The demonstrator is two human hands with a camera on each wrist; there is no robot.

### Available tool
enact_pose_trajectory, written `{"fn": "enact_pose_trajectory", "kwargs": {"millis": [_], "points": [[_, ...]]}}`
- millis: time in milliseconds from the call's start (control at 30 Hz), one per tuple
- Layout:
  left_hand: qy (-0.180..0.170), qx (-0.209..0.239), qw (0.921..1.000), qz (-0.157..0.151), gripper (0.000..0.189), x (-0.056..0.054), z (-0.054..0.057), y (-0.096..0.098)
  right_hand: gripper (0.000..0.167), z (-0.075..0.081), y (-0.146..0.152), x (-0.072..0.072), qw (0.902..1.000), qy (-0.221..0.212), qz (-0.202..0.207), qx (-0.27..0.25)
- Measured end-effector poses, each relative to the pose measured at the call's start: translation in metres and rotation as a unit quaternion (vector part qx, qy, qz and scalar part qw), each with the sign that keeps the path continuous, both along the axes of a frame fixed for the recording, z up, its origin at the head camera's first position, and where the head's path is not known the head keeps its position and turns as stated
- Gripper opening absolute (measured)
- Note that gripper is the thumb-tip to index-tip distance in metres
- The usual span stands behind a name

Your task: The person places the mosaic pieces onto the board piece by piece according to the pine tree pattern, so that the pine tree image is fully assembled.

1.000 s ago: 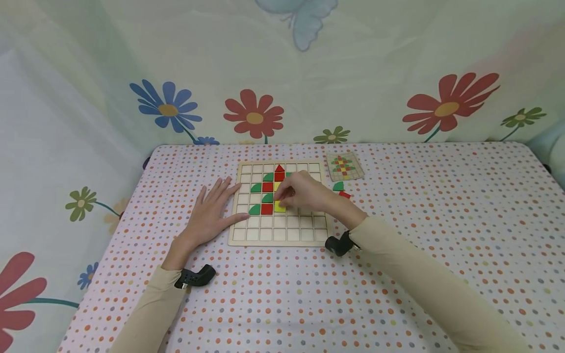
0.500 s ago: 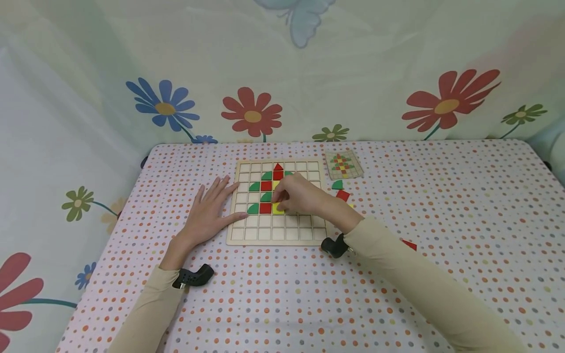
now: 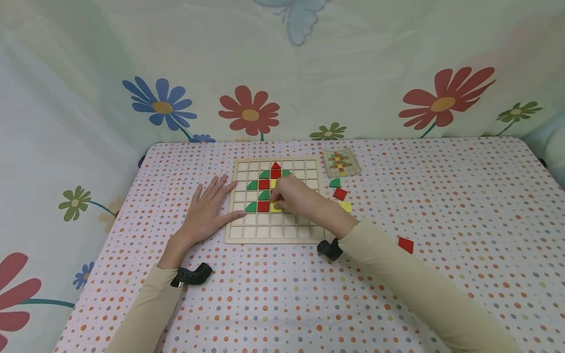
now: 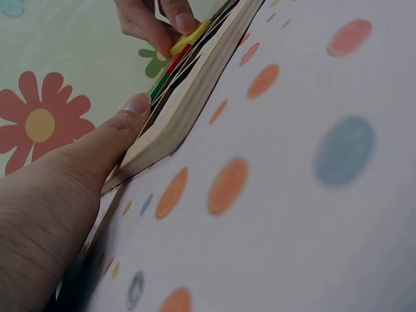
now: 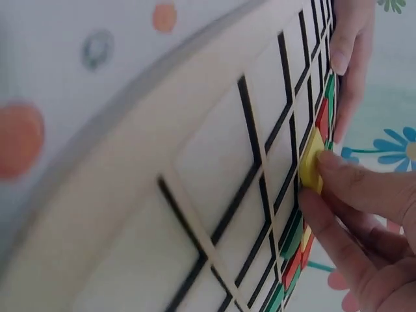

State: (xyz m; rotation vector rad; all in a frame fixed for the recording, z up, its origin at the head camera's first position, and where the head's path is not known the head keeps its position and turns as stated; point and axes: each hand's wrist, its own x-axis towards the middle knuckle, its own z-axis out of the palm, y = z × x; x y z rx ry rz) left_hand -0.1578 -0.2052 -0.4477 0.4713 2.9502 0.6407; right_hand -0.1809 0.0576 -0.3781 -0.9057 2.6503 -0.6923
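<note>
A yellow square tile (image 5: 311,162) is pinched by my right hand (image 3: 297,196) over a cell of the wooden grid board (image 3: 273,240). The right wrist view shows the tile slightly tilted, one edge raised above the dividers. To its left, a red square tile (image 3: 263,207) and a green quarter-round tile (image 3: 251,207) lie in their cells. Further up the same column are a red triangle (image 3: 276,165) and a red square (image 3: 275,174). My left hand (image 3: 205,213) lies with fingers spread at the board's left edge, its thumb reaching onto the frame. My right hand hides part of the pattern.
Beyond the board's upper right corner lies a pattern card (image 3: 342,163) with a tree of coloured shapes. Loose tiles lie right of the board: a green quarter-round (image 3: 335,183), a red square (image 3: 340,194), a yellow one (image 3: 346,207) and another red square (image 3: 405,245) near the right sleeve.
My right hand keeps to the same cell while its forearm shifts slightly, uncovering a loose yellow tile and a red one beside the sleeve. The left hand stays put; the head view drifts a little.
</note>
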Motion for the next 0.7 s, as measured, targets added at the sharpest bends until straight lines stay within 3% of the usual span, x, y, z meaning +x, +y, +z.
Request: {"fn": "enact_pose_trajectory", "kwargs": {"millis": [133,200,300,467,567,700], "points": [[0.004,0.002,1.0,0.0,0.09,0.0,0.0,0.0,0.013,-0.005,-0.001,0.01,0.9977,0.065,0.003,0.018],[0.006,0.002,1.0,-0.001,0.09,0.0,0.0,0.0,0.012,-0.005,0.001,0.015,0.9971,0.075,0.005,0.011],[0.007,0.002,1.0,-0.003,0.09,0.0,0.0,0.0,0.015,-0.003,0.012,0.02,0.9989,0.038,0.012,-0.025],[0.009,0.004,1.0,-0.001,0.09,0.001,-0.001,-0.002,0.024,0.004,0.038,0.026,0.9944,-0.066,0.019,-0.08],[0.01,0.006,0.9999,0.001,0.091,0.001,-0.002,-0.002,0.024,0.008,0.057,0.032,0.9925,-0.084,0.021,-0.086],[0.01,0.005,0.9999,0.001,0.091,0.0,-0.003,-0.001,0.023,0.016,0.091,0.047,0.9962,-0.068,0.01,-0.053]]}}
